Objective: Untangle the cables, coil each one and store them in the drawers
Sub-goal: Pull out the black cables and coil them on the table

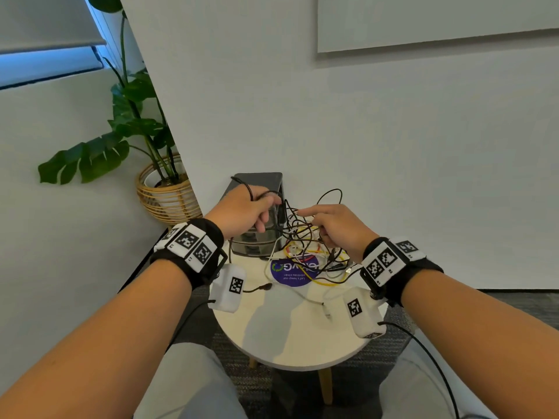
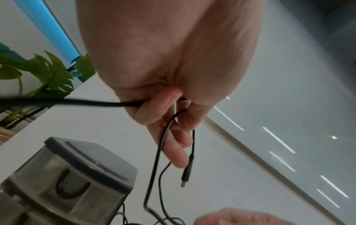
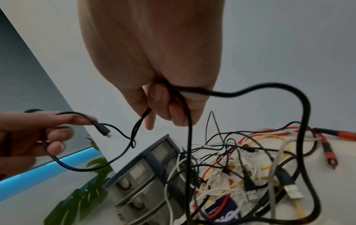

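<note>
A tangle of black, white, yellow and red cables [image 1: 308,255] [image 3: 240,166] lies on the round white table [image 1: 290,334], next to a grey set of small drawers [image 1: 257,207] [image 2: 73,179] [image 3: 146,179]. My left hand [image 1: 251,210] [image 2: 163,114] is raised in front of the drawers and grips a thin black cable [image 2: 159,152]; its plug end [image 2: 186,173] dangles by the fingers. My right hand [image 1: 329,225] [image 3: 165,106] is over the pile, curled round black cable strands [image 3: 188,137], with the forefinger pointing left.
A purple round sticker [image 1: 295,272] lies under the pile. A potted plant in a wicker basket [image 1: 166,192] stands on the floor to the left. A white wall rises directly behind the table. The near half of the tabletop holds only one loose white cable [image 1: 305,297].
</note>
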Tool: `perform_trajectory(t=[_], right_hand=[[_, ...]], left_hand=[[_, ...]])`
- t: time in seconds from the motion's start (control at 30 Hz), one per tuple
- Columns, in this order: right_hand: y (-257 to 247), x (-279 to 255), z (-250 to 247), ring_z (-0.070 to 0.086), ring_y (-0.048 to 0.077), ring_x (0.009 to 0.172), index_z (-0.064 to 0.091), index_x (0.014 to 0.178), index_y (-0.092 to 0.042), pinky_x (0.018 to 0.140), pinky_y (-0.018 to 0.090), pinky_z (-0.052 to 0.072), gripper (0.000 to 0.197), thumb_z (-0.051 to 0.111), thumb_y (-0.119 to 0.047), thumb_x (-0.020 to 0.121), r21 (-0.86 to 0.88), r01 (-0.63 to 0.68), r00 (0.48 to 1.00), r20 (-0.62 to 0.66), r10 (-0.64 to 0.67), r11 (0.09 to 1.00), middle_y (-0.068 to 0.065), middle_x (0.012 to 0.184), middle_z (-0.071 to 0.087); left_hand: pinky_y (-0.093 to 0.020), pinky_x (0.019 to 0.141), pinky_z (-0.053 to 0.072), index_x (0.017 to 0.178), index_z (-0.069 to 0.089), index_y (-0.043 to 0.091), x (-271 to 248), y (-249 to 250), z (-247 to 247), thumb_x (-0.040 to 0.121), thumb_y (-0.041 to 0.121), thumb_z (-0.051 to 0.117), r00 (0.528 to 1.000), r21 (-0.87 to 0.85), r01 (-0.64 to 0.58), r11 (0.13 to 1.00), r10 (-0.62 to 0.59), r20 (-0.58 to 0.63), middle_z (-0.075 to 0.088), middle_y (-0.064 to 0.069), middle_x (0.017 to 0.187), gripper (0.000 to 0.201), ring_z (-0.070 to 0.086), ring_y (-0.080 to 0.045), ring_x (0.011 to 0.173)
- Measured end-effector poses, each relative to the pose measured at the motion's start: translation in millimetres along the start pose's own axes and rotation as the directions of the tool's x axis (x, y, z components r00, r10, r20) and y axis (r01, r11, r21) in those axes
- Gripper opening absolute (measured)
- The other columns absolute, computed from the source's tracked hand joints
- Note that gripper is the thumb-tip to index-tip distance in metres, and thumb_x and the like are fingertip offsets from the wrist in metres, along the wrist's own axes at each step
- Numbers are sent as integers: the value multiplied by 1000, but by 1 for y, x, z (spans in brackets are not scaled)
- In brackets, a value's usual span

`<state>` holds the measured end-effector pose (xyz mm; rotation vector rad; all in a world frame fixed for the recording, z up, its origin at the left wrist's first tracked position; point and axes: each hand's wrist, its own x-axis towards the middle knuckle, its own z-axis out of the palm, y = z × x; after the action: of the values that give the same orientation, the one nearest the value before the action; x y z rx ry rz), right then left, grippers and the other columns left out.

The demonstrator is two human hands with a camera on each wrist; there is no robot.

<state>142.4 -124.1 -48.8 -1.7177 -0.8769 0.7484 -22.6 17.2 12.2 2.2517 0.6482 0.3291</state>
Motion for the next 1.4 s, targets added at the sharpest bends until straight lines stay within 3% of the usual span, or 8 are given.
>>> perform_trajectory(t=[0.13, 0.23, 0.37, 0.47, 0.8, 0.97, 1.13, 1.4], right_hand=[[8, 4, -12, 67, 3, 74, 79, 98, -13, 70, 28, 50, 21, 59, -20, 101, -196, 85, 987, -120, -110, 977, -6, 91, 76], [16, 7, -22, 62, 18, 77, 75, 83, -11, 68, 30, 47, 22, 64, -23, 98, -281, 52, 985, -146, -97, 958, -2, 79, 69], [23, 9, -29, 50, 8, 66, 72, 82, -12, 63, 26, 38, 22, 62, -21, 99, -168, 17, 986, -162, -44, 986, -7, 71, 60], [28, 9, -28, 47, 12, 63, 68, 88, -11, 60, 25, 37, 22, 53, -17, 103, -30, -35, 993, -113, 32, 999, -1, 70, 54], [17, 8, -23, 56, 23, 101, 59, 107, -18, 76, 32, 42, 11, 51, -22, 101, -353, -25, 989, -146, -29, 935, 6, 115, 57], [5, -6, -13, 61, 27, 113, 68, 98, -18, 103, 43, 46, 21, 57, -15, 80, -269, 63, 994, 109, -34, 961, 8, 117, 68], [18, -10, -7, 70, 41, 91, 72, 98, 7, 84, 38, 58, 41, 60, -18, 68, -228, -57, 962, 249, 115, 972, 25, 88, 69], [43, -6, 11, 54, 7, 88, 73, 104, -22, 71, 24, 44, 27, 57, -4, 92, -454, 71, 877, 452, 161, 888, -12, 97, 60]], left_hand=[[-36, 89, 54, 108, 72, 15, 2, -1, -11, 107, 16, 47, 987, -126, 23, 992, -42, -152, 69, -5, 73, 24, 77, -23, 77], [-31, 94, 55, 106, 72, 11, 1, 0, -18, 105, 15, 53, 971, -218, 8, 976, -59, -231, 72, -6, 75, 19, 77, -19, 79], [-11, 44, 39, 136, 60, 15, -9, 22, -27, 109, 19, 47, 978, -463, -32, 886, -67, -196, 76, -10, 106, 30, 76, -10, 90], [-18, 38, 21, 147, 48, 27, -16, 43, -34, 111, 32, 41, 988, -549, -88, 831, 5, -152, 75, -2, 119, 37, 74, -17, 105], [-32, 46, 11, 139, 59, 22, -25, 57, -42, 111, 36, 35, 988, -413, -135, 901, 91, -124, 76, -10, 98, 39, 62, -21, 57], [-29, 39, 15, 138, 61, 21, -34, 66, -43, 112, 31, 31, 970, -429, -242, 870, 221, -99, 69, -12, 89, 41, 47, -19, 46], [-27, 37, 16, 140, 60, 20, -45, 80, -55, 113, 29, 29, 930, -454, -366, 812, 336, -148, 66, -10, 85, 42, 46, -17, 44], [-30, 37, 12, 134, 63, 17, -47, 76, -52, 112, 30, 31, 921, -492, -389, 779, 335, -199, 69, 0, 84, 41, 46, -14, 40]])
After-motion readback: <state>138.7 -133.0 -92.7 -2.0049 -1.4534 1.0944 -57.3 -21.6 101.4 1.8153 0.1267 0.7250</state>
